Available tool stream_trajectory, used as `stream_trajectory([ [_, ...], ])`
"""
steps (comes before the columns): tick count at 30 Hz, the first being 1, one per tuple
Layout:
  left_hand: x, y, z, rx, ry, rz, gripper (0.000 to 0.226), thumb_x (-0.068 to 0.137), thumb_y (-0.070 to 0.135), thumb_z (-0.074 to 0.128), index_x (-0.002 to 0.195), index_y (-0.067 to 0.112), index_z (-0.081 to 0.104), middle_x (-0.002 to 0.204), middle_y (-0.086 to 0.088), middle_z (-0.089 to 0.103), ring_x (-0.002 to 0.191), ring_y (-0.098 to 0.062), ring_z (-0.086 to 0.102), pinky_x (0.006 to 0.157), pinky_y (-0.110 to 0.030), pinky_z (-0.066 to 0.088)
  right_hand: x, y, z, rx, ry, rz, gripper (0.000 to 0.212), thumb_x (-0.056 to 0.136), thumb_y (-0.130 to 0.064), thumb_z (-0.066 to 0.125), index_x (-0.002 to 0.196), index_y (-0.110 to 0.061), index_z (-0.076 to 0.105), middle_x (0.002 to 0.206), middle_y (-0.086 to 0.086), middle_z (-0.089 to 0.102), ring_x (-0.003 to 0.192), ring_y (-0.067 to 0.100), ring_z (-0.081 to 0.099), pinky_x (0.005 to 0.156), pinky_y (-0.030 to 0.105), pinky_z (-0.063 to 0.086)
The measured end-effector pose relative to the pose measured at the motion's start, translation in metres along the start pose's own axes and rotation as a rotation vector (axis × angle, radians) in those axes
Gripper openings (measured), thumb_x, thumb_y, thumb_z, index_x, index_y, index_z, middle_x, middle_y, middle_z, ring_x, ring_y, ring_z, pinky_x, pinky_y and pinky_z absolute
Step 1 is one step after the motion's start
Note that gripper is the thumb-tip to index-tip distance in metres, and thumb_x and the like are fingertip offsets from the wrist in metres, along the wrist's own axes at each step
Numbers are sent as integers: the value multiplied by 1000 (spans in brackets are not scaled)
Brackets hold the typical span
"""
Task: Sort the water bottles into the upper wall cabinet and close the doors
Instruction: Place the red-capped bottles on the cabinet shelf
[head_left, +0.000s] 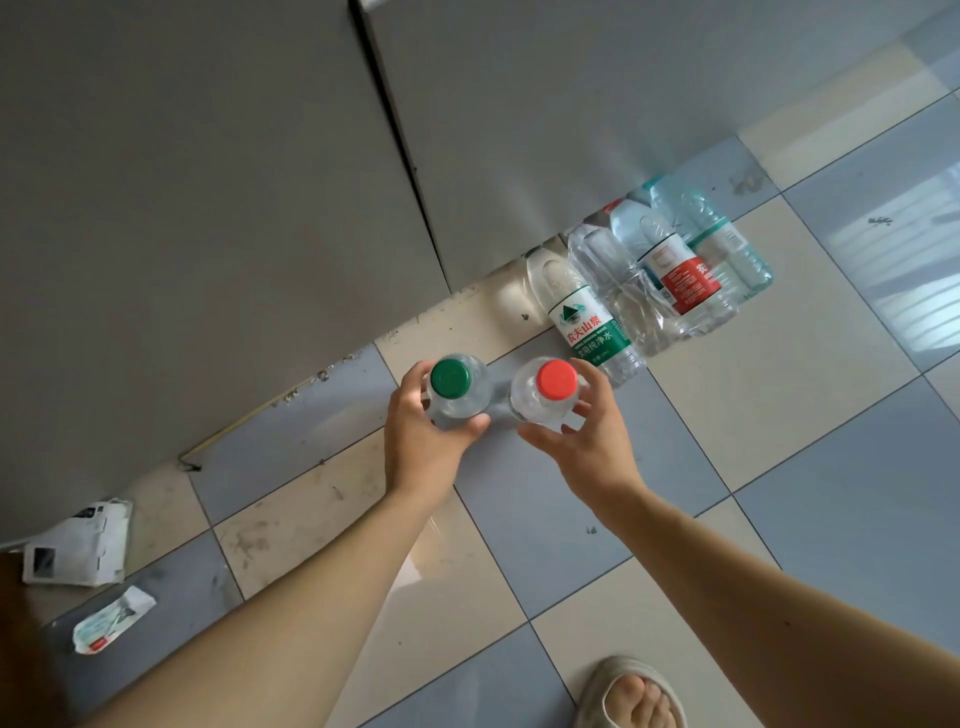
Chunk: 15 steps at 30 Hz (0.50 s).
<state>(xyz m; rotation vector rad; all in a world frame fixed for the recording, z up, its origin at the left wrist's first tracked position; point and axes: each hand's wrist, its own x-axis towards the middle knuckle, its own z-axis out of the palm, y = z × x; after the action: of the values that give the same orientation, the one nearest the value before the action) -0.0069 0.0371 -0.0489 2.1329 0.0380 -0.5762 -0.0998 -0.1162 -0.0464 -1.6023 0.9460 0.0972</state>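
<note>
My left hand (423, 434) grips a clear water bottle with a green cap (451, 379), seen from above. Just to its right, my right hand (582, 441) grips a clear bottle with a red cap (557, 379). Both bottles are upright above the tiled floor. Farther back, several more water bottles stand on the floor against the grey cabinet: one with a green and white label (587, 325), a clear unlabelled one (621, 280), one with a red label (678, 270) and a greenish one (727, 244). The upper wall cabinet is out of view.
Two grey cabinet doors (208, 208) fill the upper left, a dark seam between them. Torn white packaging (78, 551) and a small wrapper (111, 626) lie on the floor at lower left. My foot in a grey slipper (631, 693) shows at the bottom.
</note>
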Motion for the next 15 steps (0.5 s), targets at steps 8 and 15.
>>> stream_trajectory([
  [8,7,-1,7,-81,-7,-73,36,65,33,92,90,37,66,88,15,72,82,0,67,63,-13,47,16,12,15,58,-26,-120,63,73,-21,90,126,-35,58,127,1,61,113,11,59,89,21,47],
  [15,-26,12,-25,-69,-22,-125,31,70,31,87,89,20,66,82,0,73,78,-19,70,60,-23,51,-25,-10,-3,57,-35,-74,66,75,-22,90,130,-36,57,123,-10,62,107,-5,56,79,9,39],
])
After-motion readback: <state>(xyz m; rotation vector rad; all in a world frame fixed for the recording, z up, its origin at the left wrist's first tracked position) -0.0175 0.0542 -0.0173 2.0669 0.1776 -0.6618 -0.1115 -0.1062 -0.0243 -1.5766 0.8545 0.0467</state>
